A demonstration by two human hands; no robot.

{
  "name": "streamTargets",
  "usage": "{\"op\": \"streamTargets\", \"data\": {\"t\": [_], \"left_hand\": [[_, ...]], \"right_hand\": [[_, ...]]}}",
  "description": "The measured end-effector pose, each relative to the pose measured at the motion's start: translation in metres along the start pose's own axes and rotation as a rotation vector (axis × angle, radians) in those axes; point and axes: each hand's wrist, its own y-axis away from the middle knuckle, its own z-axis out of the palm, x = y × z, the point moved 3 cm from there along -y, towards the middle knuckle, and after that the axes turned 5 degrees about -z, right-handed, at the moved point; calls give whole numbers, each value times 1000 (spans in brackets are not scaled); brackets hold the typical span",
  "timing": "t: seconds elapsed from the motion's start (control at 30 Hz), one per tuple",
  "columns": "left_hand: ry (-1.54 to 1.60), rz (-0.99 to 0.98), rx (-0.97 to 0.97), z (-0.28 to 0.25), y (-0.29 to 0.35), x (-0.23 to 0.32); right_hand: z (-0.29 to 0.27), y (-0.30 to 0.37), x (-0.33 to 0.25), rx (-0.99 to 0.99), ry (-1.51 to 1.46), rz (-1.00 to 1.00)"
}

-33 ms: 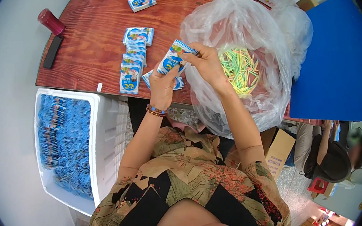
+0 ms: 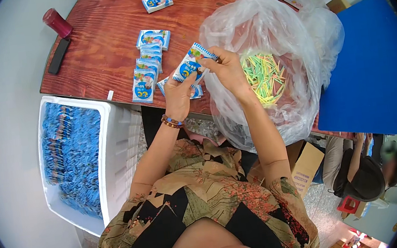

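A small blue-and-white packet [image 2: 194, 60] with a coloured picture is held up over the table's near edge. My left hand [image 2: 177, 97] grips its lower left end, thumb on top. The fingers of my right hand [image 2: 229, 71] pinch its upper right end. More such packets [image 2: 145, 83] lie overlapping in a row just to the left. Another packet [image 2: 197, 92] rests on the table, partly hidden by my left hand. Beside my right hand a clear plastic bag [image 2: 226, 27] stands open, with many thin yellow and green sticks [image 2: 262, 75] inside.
A white foam box [image 2: 104, 134] full of blue packets stands at the left. On the wooden table [image 2: 98, 18] are a small blue-and-white box [image 2: 158, 2], a red jar [image 2: 57, 23] and a black oblong thing [image 2: 58, 56]. A blue board [image 2: 364, 75] stands right; another person [image 2: 361, 174] sits beyond.
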Motion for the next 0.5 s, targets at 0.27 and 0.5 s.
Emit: {"op": "streamTargets", "data": {"t": [0.27,0.5], "left_hand": [[18,207,49,6,8,13],[-112,194,13,-5,4,12]], "right_hand": [[5,-2,-6,-80,-103,-50],[1,1,-2,-113,-125,-50]]}}
